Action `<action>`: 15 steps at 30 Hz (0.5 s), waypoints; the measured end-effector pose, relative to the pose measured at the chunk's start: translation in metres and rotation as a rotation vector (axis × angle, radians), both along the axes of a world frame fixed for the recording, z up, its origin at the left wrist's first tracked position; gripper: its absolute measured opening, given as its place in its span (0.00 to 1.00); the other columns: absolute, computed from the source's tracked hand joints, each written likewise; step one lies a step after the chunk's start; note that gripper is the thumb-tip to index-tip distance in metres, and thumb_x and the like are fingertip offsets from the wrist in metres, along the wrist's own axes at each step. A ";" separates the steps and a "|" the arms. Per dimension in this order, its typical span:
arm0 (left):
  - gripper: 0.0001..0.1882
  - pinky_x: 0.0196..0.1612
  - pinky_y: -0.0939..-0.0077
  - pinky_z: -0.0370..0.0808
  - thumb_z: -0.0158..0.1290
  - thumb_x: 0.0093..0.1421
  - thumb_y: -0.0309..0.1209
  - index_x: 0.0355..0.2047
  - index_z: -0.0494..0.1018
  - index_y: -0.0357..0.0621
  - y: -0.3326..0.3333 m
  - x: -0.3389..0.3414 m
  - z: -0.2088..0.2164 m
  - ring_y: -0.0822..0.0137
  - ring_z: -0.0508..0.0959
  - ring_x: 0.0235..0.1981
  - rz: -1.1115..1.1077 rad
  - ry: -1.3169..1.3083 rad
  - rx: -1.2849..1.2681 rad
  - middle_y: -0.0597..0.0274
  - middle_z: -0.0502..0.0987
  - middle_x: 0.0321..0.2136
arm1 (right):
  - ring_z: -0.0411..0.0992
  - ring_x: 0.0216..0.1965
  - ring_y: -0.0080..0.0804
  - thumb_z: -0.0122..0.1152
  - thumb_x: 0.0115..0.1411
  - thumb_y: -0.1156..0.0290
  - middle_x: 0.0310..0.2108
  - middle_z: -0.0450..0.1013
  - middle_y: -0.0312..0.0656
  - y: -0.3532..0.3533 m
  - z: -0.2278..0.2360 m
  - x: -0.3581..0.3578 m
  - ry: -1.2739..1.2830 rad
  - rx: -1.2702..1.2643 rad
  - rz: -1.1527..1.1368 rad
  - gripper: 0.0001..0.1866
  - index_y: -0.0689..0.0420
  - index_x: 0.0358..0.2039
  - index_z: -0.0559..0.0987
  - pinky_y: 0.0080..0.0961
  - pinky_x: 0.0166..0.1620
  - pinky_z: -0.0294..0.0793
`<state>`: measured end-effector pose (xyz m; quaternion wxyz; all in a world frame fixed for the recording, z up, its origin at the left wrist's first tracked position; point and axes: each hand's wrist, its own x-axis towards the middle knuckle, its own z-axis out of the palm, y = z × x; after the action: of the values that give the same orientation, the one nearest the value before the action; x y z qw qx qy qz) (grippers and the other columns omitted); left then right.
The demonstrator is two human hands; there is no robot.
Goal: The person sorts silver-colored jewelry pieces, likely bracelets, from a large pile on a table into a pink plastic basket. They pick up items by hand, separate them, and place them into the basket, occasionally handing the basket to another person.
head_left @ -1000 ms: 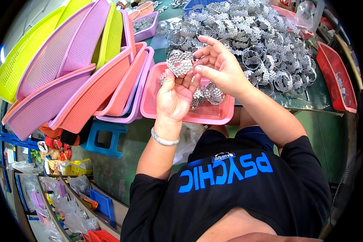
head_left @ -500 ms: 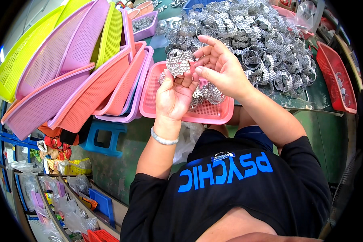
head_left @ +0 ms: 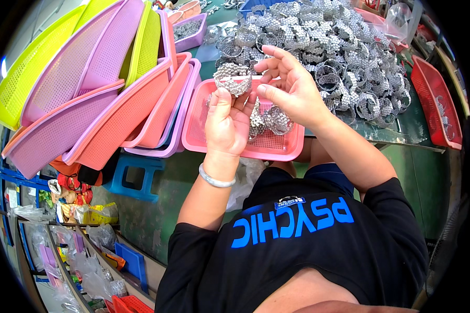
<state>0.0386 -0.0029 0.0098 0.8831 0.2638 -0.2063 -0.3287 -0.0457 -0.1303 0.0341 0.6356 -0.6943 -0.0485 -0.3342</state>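
A silver cuff bracelet [head_left: 234,83] with a scaly, textured surface is pinched between the thumb and fingers of my left hand [head_left: 228,122]. It is raised over the near part of a pink plastic basket [head_left: 291,151]. To its right, my right hand [head_left: 293,91] hangs with fingers apart, holding nothing, close to the bracelet but not visibly touching it. Inside the basket lie a few more such bracelets [head_left: 277,121], partly hidden by my hands. Behind and to the right, a large heap of similar silver bracelets [head_left: 318,47] covers the green table.
Stacked purple, orange and lime baskets [head_left: 104,115] lean at the left. A purple basket [head_left: 190,32] with grey pieces stands behind them. At the far right is a red basket [head_left: 433,104]. A blue stool [head_left: 136,177] stands on the floor, near shelves of bagged goods [head_left: 89,261].
The bracelet has been turned in my left hand, from its broad face toward me to its edge and opening. My right hand has shifted slightly to the right.
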 end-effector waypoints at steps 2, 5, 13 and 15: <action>0.09 0.48 0.67 0.69 0.44 0.61 0.34 0.38 0.69 0.46 -0.001 -0.004 0.001 0.65 0.74 0.40 0.053 -0.033 0.016 0.61 0.74 0.37 | 0.64 0.35 0.20 0.55 0.50 0.83 0.42 0.64 0.40 0.001 0.001 -0.001 0.004 0.016 0.024 0.32 0.58 0.56 0.57 0.16 0.40 0.69; 0.06 0.48 0.69 0.70 0.47 0.60 0.32 0.35 0.69 0.45 -0.002 -0.009 0.000 0.67 0.74 0.39 0.131 -0.112 0.030 0.62 0.74 0.37 | 0.64 0.35 0.19 0.55 0.50 0.83 0.42 0.65 0.40 0.001 0.000 -0.001 0.006 -0.011 0.049 0.32 0.58 0.56 0.58 0.17 0.40 0.69; 0.03 0.32 0.83 0.68 0.48 0.58 0.25 0.32 0.71 0.40 -0.003 -0.005 -0.017 0.78 0.70 0.30 0.411 -0.450 0.266 0.67 0.73 0.28 | 0.66 0.31 0.21 0.57 0.49 0.81 0.41 0.65 0.40 -0.007 -0.007 -0.009 -0.010 -0.182 -0.068 0.28 0.58 0.52 0.64 0.18 0.34 0.71; 0.05 0.30 0.84 0.69 0.46 0.59 0.24 0.32 0.71 0.38 0.001 -0.009 -0.006 0.77 0.71 0.28 0.342 -0.498 0.456 0.66 0.73 0.28 | 0.68 0.30 0.24 0.60 0.47 0.80 0.41 0.65 0.42 -0.029 0.000 -0.037 -0.081 -0.513 -0.262 0.27 0.58 0.50 0.66 0.21 0.34 0.71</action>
<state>0.0293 -0.0020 0.0039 0.7665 0.5562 -0.2892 -0.1398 -0.0825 -0.1588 0.0343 0.3883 -0.8187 -0.0668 -0.4177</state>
